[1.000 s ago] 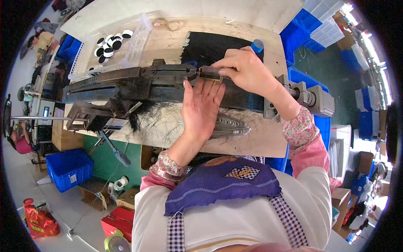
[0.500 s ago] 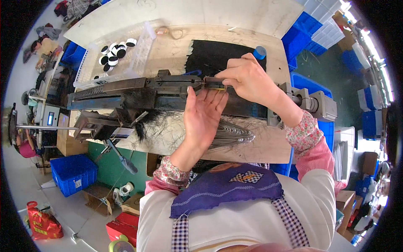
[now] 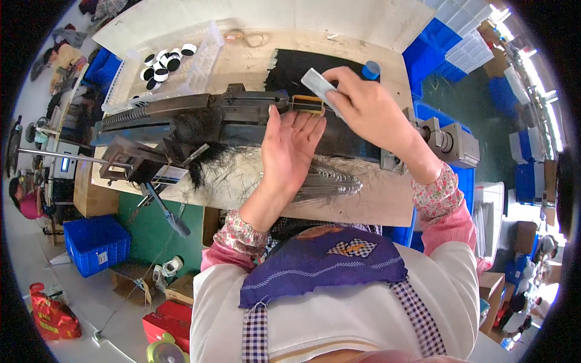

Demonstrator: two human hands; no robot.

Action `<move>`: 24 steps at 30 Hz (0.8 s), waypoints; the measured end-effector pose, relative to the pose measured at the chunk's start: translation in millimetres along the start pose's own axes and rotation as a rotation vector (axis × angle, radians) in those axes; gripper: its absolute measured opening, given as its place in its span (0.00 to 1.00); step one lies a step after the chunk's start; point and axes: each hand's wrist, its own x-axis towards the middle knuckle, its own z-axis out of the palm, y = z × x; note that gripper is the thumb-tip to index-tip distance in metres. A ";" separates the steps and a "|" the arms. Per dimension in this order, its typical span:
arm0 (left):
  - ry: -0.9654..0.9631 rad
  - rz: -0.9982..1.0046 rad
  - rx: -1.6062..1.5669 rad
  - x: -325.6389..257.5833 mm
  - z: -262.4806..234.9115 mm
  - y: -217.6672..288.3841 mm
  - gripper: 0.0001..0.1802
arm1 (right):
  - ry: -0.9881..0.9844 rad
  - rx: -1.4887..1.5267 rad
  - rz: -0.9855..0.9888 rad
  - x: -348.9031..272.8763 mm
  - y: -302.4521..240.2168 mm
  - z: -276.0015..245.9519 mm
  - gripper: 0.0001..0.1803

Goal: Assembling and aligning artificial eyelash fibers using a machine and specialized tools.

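In my right hand (image 3: 363, 106) is a flat grey metal bar (image 3: 318, 85), pinched between thumb and fingers and tilted over the right part of a long dark metal machine (image 3: 242, 118). My left hand (image 3: 287, 148) is open, palm up, its fingertips at the front edge of the machine's slot (image 3: 307, 104), which has orange and yellow edges. What lies inside the slot is too small to tell. Below the hands, a bundle of thin bent metal wires (image 3: 333, 183) rests on the wooden table (image 3: 375, 202). Black bristles (image 3: 203, 162) hang at the machine's front.
A clear plastic basket (image 3: 209, 57) with several black-and-white round pieces (image 3: 160, 63) stands at the back left. Behind the machine lies a black cloth (image 3: 287, 69), with a blue-capped container (image 3: 370, 71) beside it. A lever (image 3: 172, 218) juts from the table's front left. Blue crates (image 3: 97, 242) flank the table.
My right hand was down at the machine's slot; it has lifted slightly and now shows the grey metal bar in its grip. My left hand stays at the slot's front edge.
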 end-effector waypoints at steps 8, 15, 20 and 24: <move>0.049 -0.013 -0.003 1.7 1.2 3.5 0.27 | -0.242 -0.403 -0.029 0.5 -10.0 21.2 0.11; 0.220 -0.037 0.086 -0.4 13.7 7.6 0.23 | -0.271 -0.493 -0.156 4.6 -14.2 26.8 0.16; 0.142 -0.059 0.129 4.2 8.0 3.4 0.20 | -0.293 -0.418 -0.008 -5.6 -10.6 18.4 0.13; 0.174 0.033 0.159 -2.4 -3.4 -21.4 0.16 | -0.215 -0.187 -0.029 -79.6 4.2 17.4 0.15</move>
